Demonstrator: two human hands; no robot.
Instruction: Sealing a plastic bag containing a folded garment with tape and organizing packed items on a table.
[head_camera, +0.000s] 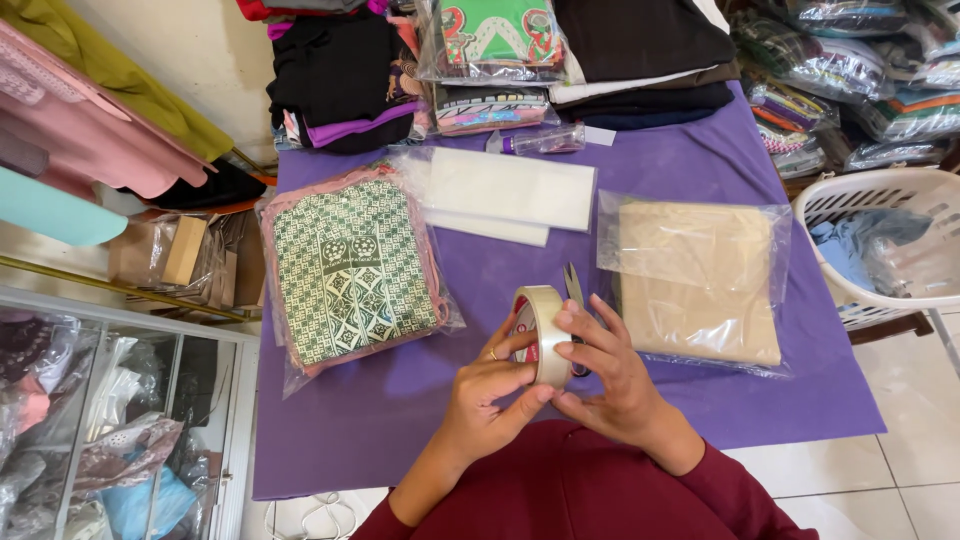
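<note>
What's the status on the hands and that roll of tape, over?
Left hand and right hand both gripping the tape roll, held upright above the purple cloth. Scissors lying just behind. Nothing in the way.

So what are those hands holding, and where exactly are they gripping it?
A roll of tape, upright between both hands: left hand on its side and lower rim, right hand fingers over its outer edge.

Small clothing shop w/ packing spot: folded garments (340, 80) stacked at the back, bagged fabrics (350, 265) on a purple-covered table (700, 170), glass display case (120, 420) of wrapped textiles, hanging clothes (90, 130), laundry basket (880, 250).
</note>
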